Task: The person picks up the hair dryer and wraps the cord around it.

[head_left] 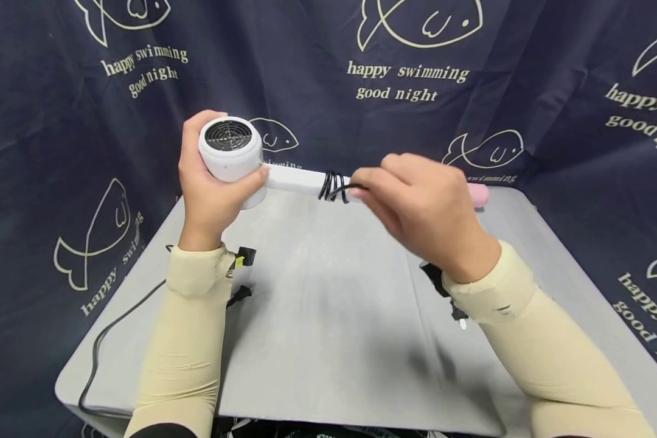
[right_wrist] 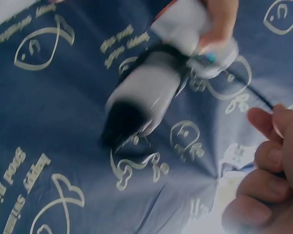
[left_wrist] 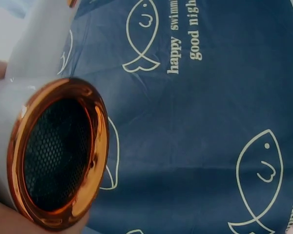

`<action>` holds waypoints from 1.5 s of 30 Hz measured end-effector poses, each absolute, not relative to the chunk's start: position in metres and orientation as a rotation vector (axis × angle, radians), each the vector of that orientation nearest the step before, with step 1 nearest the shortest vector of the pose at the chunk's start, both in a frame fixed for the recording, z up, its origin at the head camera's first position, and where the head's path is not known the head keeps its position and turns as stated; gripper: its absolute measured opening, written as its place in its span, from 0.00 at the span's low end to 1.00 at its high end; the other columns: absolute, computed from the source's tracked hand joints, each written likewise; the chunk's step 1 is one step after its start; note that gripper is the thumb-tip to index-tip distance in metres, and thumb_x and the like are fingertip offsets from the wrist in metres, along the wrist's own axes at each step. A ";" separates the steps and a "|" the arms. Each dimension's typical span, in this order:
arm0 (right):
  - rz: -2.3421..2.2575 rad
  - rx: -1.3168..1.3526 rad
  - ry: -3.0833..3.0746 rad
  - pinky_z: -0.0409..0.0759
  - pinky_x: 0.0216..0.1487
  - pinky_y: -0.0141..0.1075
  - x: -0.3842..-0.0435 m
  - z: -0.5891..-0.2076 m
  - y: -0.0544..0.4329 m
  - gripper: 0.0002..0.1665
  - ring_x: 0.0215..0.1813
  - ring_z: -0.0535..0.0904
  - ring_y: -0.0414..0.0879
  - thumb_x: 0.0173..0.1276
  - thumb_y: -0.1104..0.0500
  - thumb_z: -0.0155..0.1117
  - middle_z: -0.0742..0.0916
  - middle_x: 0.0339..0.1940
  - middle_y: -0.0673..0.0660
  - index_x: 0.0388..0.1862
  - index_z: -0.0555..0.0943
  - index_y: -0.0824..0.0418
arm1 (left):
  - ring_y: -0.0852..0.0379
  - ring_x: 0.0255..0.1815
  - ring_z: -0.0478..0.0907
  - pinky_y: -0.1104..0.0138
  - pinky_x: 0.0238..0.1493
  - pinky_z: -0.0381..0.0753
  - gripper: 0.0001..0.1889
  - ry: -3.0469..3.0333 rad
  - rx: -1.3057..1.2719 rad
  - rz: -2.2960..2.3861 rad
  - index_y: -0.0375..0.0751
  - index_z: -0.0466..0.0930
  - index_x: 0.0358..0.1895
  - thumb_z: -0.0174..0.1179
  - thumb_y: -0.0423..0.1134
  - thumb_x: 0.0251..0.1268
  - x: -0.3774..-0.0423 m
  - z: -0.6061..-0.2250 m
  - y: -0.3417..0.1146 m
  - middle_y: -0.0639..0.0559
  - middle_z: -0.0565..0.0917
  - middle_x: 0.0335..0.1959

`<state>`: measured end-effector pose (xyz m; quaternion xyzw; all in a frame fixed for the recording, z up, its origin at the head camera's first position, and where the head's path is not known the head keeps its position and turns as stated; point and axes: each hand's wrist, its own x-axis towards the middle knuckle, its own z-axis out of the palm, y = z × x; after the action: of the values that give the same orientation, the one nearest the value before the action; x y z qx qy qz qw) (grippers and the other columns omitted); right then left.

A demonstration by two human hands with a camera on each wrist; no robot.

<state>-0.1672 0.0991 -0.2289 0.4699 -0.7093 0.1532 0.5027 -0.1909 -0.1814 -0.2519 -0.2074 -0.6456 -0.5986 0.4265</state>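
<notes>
My left hand (head_left: pixel 210 204) grips the round head of a white hair dryer (head_left: pixel 232 161) above the table, its thumb near where the handle begins. The black intake grille faces up toward me in the head view. A copper-coloured ring (left_wrist: pixel 100 161) rims the mesh outlet in the left wrist view. The handle (head_left: pixel 295 179) points to the right, with several turns of black cord (head_left: pixel 334 187) around it. My right hand (head_left: pixel 424 210) pinches the cord between thumb and forefinger beside these turns. It hides the far end of the handle. The right wrist view is blurred.
A grey-white table (head_left: pixel 317 340) lies below. Behind my right hand, a pink object (head_left: pixel 478 195) shows partly. A black plug (head_left: pixel 458 311) hangs below my right wrist. A black cable (head_left: pixel 95 353) runs along the table's left side. Dark blue fish-print curtains (head_left: pixel 306 73) surround the table.
</notes>
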 end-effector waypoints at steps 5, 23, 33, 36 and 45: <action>0.457 1.087 -1.660 0.56 0.22 0.35 -0.182 -0.222 0.106 0.06 0.19 0.60 0.42 0.70 0.56 0.71 0.74 0.17 0.52 0.37 0.89 0.58 | 0.48 0.50 0.79 0.62 0.55 0.77 0.38 -1.652 -0.639 -1.531 0.30 0.75 0.61 0.74 0.21 0.37 -0.186 -0.249 -0.181 0.48 0.83 0.50; 0.950 0.986 -2.038 0.62 0.28 0.29 -0.225 -0.257 0.124 0.03 0.25 0.67 0.38 0.67 0.55 0.75 0.79 0.21 0.47 0.35 0.93 0.51 | 0.46 0.53 0.78 0.61 0.60 0.75 0.40 -1.634 -0.784 -1.626 0.28 0.75 0.60 0.76 0.20 0.31 -0.181 -0.247 -0.176 0.50 0.82 0.51; 1.281 0.899 -2.110 0.74 0.29 0.27 -0.228 -0.293 0.116 0.05 0.28 0.78 0.38 0.69 0.54 0.73 0.89 0.30 0.46 0.36 0.92 0.52 | 0.45 0.51 0.80 0.60 0.57 0.78 0.40 -1.590 -0.787 -1.665 0.29 0.75 0.61 0.75 0.20 0.33 -0.183 -0.251 -0.173 0.47 0.84 0.51; 1.332 0.930 -2.095 0.75 0.29 0.30 -0.227 -0.301 0.112 0.07 0.28 0.78 0.40 0.73 0.55 0.68 0.88 0.30 0.47 0.38 0.91 0.52 | 0.45 0.51 0.81 0.59 0.56 0.78 0.39 -1.569 -0.772 -1.648 0.32 0.76 0.61 0.76 0.21 0.35 -0.184 -0.251 -0.172 0.46 0.84 0.51; 1.151 1.030 -2.225 0.71 0.31 0.34 -0.220 -0.312 0.094 0.15 0.26 0.72 0.40 0.74 0.66 0.58 0.80 0.22 0.48 0.26 0.80 0.55 | 0.44 0.48 0.81 0.60 0.53 0.80 0.38 -1.477 -0.684 -1.661 0.37 0.77 0.60 0.76 0.23 0.36 -0.183 -0.246 -0.171 0.44 0.84 0.49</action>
<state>-0.2201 0.0940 -0.3118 0.3713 -0.8023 0.4150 0.2151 -0.1831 -0.1713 -0.2464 -0.2699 -0.5830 -0.6556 0.3968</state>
